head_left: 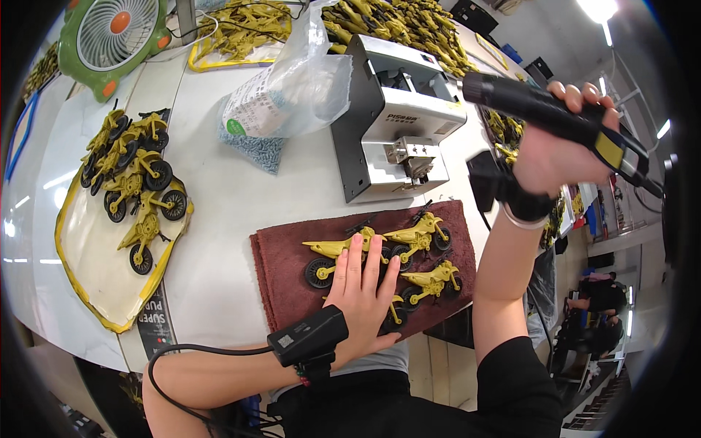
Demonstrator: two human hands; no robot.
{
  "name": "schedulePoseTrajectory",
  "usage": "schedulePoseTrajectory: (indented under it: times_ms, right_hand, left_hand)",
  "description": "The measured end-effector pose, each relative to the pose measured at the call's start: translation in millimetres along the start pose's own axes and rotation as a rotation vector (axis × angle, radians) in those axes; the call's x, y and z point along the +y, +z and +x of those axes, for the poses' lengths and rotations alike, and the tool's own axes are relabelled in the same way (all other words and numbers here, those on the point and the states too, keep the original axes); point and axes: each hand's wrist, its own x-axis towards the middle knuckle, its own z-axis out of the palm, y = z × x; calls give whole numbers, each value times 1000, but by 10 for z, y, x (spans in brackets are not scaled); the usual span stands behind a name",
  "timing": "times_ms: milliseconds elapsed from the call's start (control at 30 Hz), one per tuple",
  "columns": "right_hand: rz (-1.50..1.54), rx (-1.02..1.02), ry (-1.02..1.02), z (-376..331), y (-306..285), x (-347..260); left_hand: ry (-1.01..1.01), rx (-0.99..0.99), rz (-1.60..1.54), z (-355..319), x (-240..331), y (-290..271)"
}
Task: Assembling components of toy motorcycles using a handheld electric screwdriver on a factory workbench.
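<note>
My left hand (359, 303) lies flat with its fingers spread over a yellow toy motorcycle (325, 249) with black wheels, partly hiding it. Beside it on a folded brown towel (281, 290) are more toy motorcycles, one at the upper right (418, 235) and one below that (431, 281). Another is mostly covered by the hand. Raised at the right, my right hand (558, 157) is wrapped round a black electric screwdriver (537, 109) with a yellow patch. The tool is tilted, well above the table, its cable trailing from its right end.
Behind the towel stands a black and silver screw feeder (398, 109). Left of it is a clear bag (307, 91) holding small blue-grey pieces. A yellow-edged tray (91, 274) carries piled motorcycles (135, 164). A green fan (117, 36) and heaped yellow parts (394, 29) sit farther back.
</note>
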Motion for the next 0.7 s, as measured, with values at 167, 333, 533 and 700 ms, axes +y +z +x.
schedulePoseTrajectory:
  times_ms: [167, 333, 533, 700]
  right_hand:
    - [-95, 26, 87, -61, -98, 299]
    - [-26, -96, 217, -82, -5, -295]
    - [-93, -184, 378, -400, 0, -156]
    - [-123, -156, 371, -433, 30, -52]
  left_hand:
    - [-14, 20, -3, -13, -30, 26]
    - [3, 20, -23, 12, 10, -16]
    - [-17, 4, -6, 16, -24, -2]
    - [-18, 3, 14, 12, -11, 0]
